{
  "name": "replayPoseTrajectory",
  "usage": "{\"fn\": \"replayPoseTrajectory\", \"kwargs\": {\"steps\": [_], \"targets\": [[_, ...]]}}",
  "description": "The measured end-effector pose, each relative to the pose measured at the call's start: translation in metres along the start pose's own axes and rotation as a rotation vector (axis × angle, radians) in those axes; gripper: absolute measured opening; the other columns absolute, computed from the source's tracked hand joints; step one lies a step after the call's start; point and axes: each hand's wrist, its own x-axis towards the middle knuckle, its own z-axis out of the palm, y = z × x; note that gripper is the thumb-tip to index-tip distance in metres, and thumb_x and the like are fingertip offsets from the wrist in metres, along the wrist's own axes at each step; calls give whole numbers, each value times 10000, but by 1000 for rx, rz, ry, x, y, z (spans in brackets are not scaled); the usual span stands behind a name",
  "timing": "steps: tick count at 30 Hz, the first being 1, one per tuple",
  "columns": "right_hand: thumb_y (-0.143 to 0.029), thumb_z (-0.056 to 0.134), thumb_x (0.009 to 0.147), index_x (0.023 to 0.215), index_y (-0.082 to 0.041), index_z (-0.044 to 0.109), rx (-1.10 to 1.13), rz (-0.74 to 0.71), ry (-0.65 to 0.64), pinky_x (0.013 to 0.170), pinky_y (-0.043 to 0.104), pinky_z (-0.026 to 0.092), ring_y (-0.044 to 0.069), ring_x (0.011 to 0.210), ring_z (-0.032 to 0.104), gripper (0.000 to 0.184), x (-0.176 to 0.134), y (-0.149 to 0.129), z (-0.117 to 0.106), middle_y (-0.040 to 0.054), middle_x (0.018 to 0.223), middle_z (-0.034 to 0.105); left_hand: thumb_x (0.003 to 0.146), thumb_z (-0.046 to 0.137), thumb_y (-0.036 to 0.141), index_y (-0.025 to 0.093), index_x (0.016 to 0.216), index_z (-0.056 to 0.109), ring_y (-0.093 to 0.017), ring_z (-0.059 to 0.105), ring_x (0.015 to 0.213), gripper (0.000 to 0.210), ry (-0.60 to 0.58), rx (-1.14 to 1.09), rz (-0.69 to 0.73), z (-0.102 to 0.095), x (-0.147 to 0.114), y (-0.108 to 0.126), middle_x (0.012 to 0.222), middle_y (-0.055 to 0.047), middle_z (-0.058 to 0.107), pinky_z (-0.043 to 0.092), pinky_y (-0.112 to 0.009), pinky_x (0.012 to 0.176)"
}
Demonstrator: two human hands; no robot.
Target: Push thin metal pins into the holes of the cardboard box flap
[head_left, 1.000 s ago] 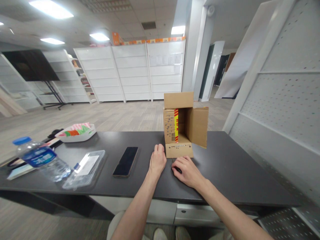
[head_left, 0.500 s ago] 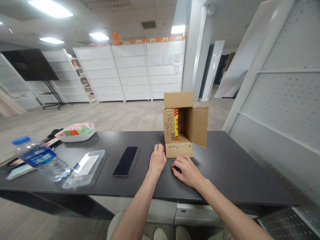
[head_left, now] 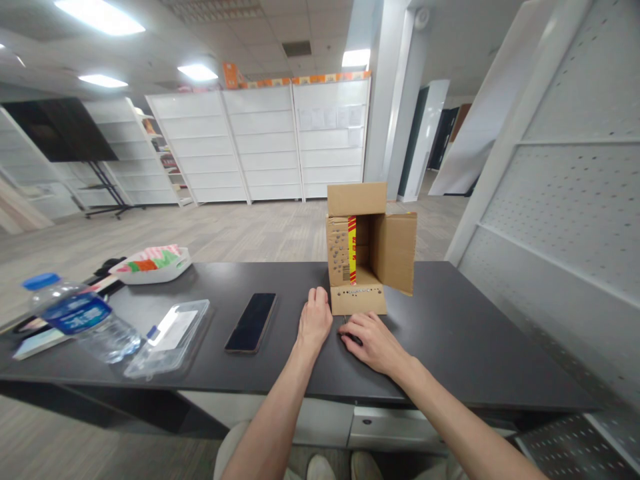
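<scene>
A cardboard box (head_left: 341,250) stands on the dark table, its opening facing me. One flap is raised above, one swings out to the right, and the lower flap (head_left: 359,305) slopes toward me. A row of small shiny bits lies along that lower flap. My left hand (head_left: 316,317) rests closed on the table against the flap's left side; I see nothing in it. In front of the flap, my right hand (head_left: 374,341) is curled round a small dark thing (head_left: 356,339) with a thin end, mostly covered by the fingers.
Left of my hands lie a phone (head_left: 251,323) and a clear plastic case (head_left: 187,340). A water bottle (head_left: 83,317) lies tilted beyond it. Farther back is a white basket (head_left: 170,272) with coloured packets. A perforated white panel (head_left: 575,193) stands to the right.
My right hand has shifted slightly left with the small dark thing. My left hand and the box stay where they were.
</scene>
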Motion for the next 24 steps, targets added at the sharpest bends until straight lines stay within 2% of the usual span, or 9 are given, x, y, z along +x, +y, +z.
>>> {"fn": "replayPoseTrajectory", "kwargs": {"steps": [10,24], "targets": [[-175,565,943,917,-204,679,-12,16,-10,828,319,376,165,886,604,121,1,-1,-1,27,902,656,959,377,130,211,988,490,-177,644,897,141,-13,-5,-16,-1,0,1,1031,-70,578,461,-272,728],[-175,574,933,938,-199,664,9,28,-26,839,328,369,178,909,606,92,1,-1,-1,31,926,660,964,376,137,211,970,485,-177,643,862,132,8,19,-6,3,0,-2,1017,-64,577,440,-279,693]]}}
